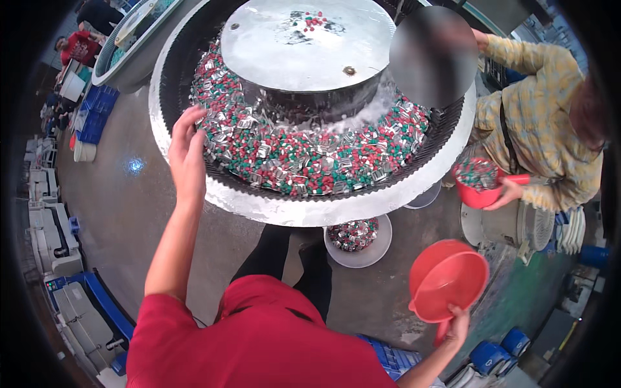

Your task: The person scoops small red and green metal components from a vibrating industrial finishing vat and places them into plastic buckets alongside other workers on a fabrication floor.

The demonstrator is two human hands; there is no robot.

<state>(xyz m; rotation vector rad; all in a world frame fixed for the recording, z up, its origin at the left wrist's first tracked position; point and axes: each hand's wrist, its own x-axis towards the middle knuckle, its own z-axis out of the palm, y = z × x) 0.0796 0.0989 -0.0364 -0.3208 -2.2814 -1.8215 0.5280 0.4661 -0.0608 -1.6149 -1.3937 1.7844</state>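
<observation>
My left hand (187, 155) is at the left rim of a large round tub (343, 208), fingers stretched out and apart, holding nothing. Its fingertips reach the inner edge beside a mix of small red and green pieces with shiny metal frames (317, 158); whether they touch it I cannot tell. My right hand (458, 326) grips the handle of a red plastic scoop (449, 278) at the lower right, away from the tub. The scoop is tilted, and no pieces show inside it.
A round metal cover (304, 55) fills the tub's middle. On the floor below stands a white bowl (363, 260) of the same mix. At right, a co-worker in a plaid shirt (540, 123) holds a filled red scoop (480, 197). Blue crates (97, 113) stand left.
</observation>
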